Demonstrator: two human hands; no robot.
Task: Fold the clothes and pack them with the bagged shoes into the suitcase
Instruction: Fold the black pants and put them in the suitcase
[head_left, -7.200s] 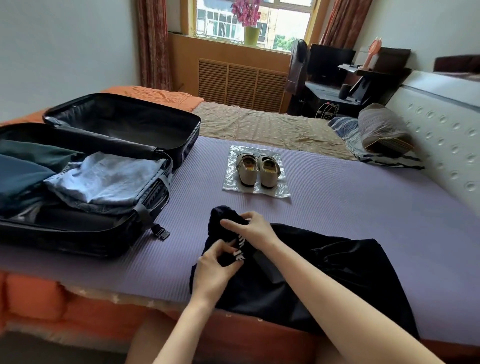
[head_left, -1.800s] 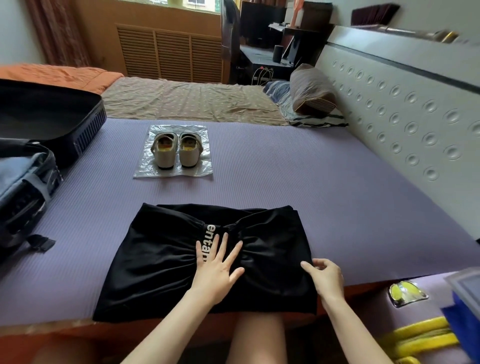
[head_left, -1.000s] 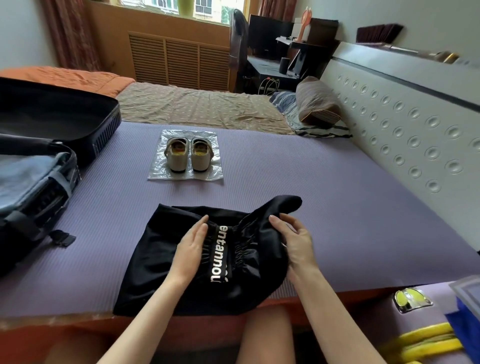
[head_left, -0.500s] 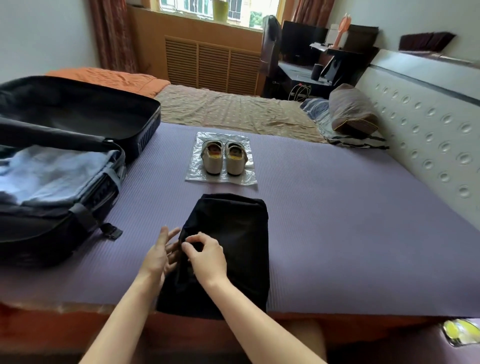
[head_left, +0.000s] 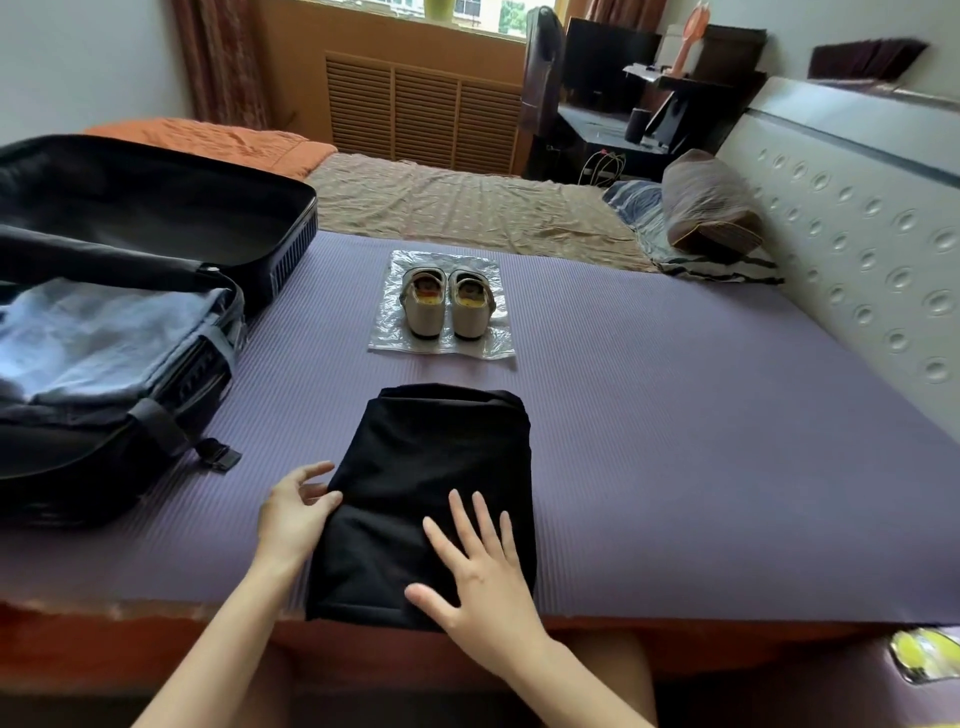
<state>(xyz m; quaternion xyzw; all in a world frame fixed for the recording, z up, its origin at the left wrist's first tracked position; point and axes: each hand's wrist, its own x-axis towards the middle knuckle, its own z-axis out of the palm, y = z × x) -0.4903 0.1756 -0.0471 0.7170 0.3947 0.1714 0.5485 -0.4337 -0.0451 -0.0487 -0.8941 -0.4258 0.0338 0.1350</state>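
Observation:
A black garment (head_left: 436, 483) lies folded into a narrow rectangle on the purple mat (head_left: 675, 441), near the bed's front edge. My right hand (head_left: 478, 577) rests flat on its near part with the fingers spread. My left hand (head_left: 296, 514) touches the garment's left edge, thumb on the cloth, fingers loosely extended beside it. A pair of cream shoes (head_left: 448, 304) stands on a flat clear plastic bag (head_left: 384, 332) beyond the garment. The open black suitcase (head_left: 156, 431) lies at the left with folded light blue denim (head_left: 98, 338) inside.
The suitcase lid (head_left: 171, 208) lies open toward the far left, and a strap buckle (head_left: 221, 457) hangs onto the mat. A padded headboard (head_left: 872, 249) runs along the right. A brown pillow (head_left: 706, 208) lies at the far right.
The black garment went from spread wide to a narrow folded rectangle. In the last half second my right hand moved from its left edge to lie flat on top.

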